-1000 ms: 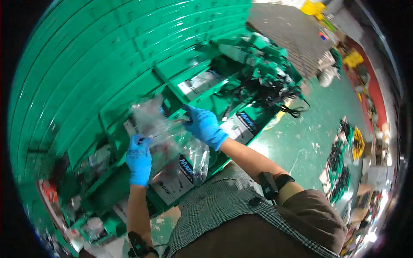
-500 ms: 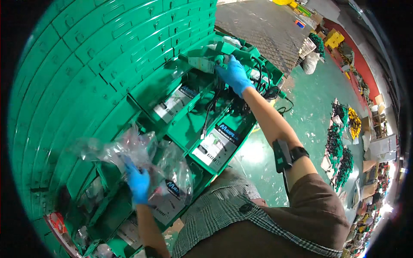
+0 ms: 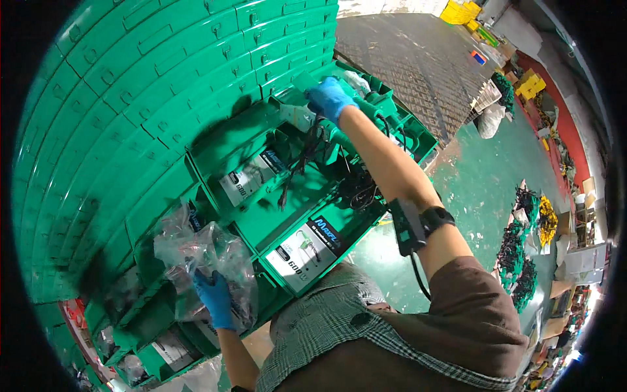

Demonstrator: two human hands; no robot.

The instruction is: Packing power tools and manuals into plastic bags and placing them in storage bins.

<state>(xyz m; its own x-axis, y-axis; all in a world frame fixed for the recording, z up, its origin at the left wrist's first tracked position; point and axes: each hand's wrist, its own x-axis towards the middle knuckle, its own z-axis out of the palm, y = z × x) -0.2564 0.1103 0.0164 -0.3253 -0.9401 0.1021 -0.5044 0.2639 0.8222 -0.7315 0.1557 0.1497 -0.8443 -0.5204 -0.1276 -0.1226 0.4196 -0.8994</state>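
Note:
My right hand (image 3: 330,99), in a blue glove, is closed around a green corded power tool (image 3: 303,81) above the far end of the open green cases. Its black cord (image 3: 304,155) dangles below the hand. Part of the tool is hidden by my fingers. Lower left, my left hand (image 3: 214,297), also gloved in blue, grips a crumpled clear plastic bag (image 3: 196,251). Beneath the bag are open green case compartments. A printed manual (image 3: 304,253) lies in the compartment between my hands, and another manual (image 3: 247,178) lies farther left.
Stacked green cases (image 3: 163,72) form a wall on the left. More green tools with tangled black cords (image 3: 359,186) fill the far end of the open cases. Beyond stands a dark patterned metal surface (image 3: 408,62). Piles of green and black parts (image 3: 516,261) lie on the green floor.
My right hand has moved left with the power tool, its cord swinging along. My left hand has lowered slightly, and the bag is more bunched around it. The head view has shifted a little.

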